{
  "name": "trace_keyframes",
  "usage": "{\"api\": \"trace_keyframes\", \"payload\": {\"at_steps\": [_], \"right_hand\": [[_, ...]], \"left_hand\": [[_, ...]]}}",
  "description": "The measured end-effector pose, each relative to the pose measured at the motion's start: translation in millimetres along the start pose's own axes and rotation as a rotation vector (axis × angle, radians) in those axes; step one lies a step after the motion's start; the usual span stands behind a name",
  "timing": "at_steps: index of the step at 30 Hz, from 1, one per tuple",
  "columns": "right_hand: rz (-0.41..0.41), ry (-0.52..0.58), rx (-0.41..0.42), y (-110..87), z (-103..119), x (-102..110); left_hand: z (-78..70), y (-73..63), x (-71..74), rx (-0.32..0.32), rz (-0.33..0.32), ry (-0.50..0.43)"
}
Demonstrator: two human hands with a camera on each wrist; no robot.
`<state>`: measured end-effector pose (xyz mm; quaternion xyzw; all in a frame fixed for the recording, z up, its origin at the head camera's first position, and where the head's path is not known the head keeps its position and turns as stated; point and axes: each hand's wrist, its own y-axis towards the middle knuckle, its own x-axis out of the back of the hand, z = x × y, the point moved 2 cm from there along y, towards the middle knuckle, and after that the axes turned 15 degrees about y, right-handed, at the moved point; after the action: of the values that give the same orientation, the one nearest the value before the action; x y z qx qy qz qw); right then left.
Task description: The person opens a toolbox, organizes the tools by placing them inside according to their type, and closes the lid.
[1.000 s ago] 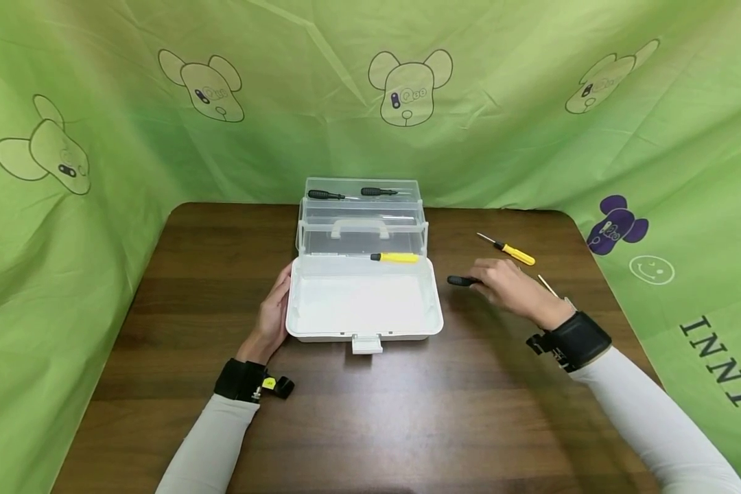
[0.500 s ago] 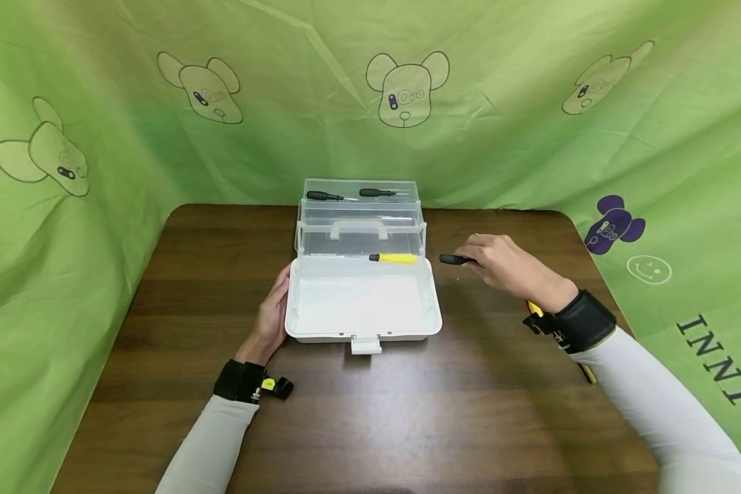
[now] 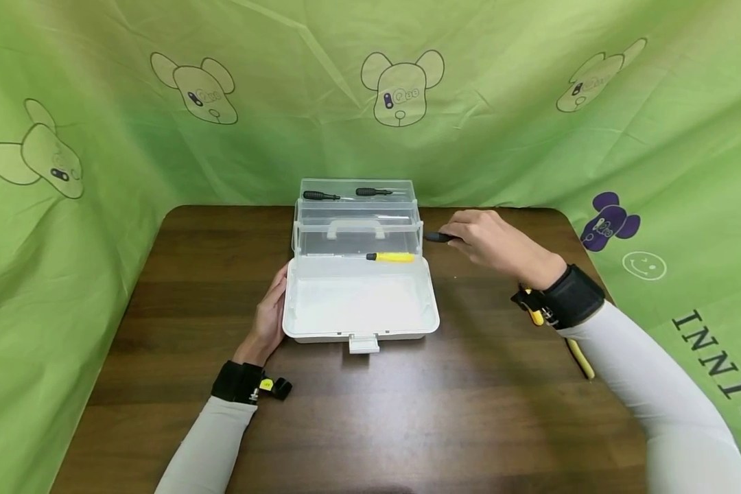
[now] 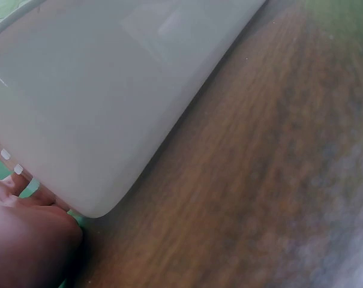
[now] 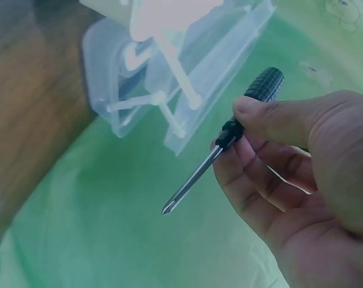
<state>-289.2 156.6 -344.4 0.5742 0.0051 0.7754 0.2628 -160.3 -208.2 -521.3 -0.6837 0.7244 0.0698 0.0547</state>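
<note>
My right hand (image 3: pixel 488 243) pinches a black-handled screwdriver (image 5: pixel 262 90) between thumb and fingers, its bare cross-shaped tip pointing away from the palm in the right wrist view. It is raised just right of the clear upper trays (image 3: pixel 358 216) of a toolbox. The toolbox (image 3: pixel 361 336) is white, with its lid folded back and the trays spread out. My left hand (image 3: pixel 267 322) rests along its left side; in the left wrist view the fingers touch near a corner. Two black-handled screwdrivers (image 3: pixel 321 195) lie in the rear tray. A yellow-handled screwdriver (image 3: pixel 390 257) lies in the front tray.
Another yellow-handled tool (image 3: pixel 536 317) shows beside the right wrist strap. A yellow handle (image 3: pixel 580 358) is partly hidden by the right sleeve. The brown wooden table (image 3: pixel 370 425) runs back to a green curtain (image 3: pixel 284 137).
My right hand has moved up and toward the rear trays with the black-handled screwdriver, now level with them. The left hand has stayed against the toolbox. The view has shifted slightly.
</note>
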Motion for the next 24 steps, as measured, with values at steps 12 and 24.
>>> {"api": "trace_keyframes", "payload": {"at_steps": [12,24], "right_hand": [[0.006,-0.019,-0.035,37.0,1.3,18.9],[0.04,-0.022,-0.071,69.6,-3.8,18.6]], "left_hand": [[1.1,1.1,0.1,-0.004,0.0,0.005],[2.1,0.2,0.5,-0.006,0.004,-0.007]]}}
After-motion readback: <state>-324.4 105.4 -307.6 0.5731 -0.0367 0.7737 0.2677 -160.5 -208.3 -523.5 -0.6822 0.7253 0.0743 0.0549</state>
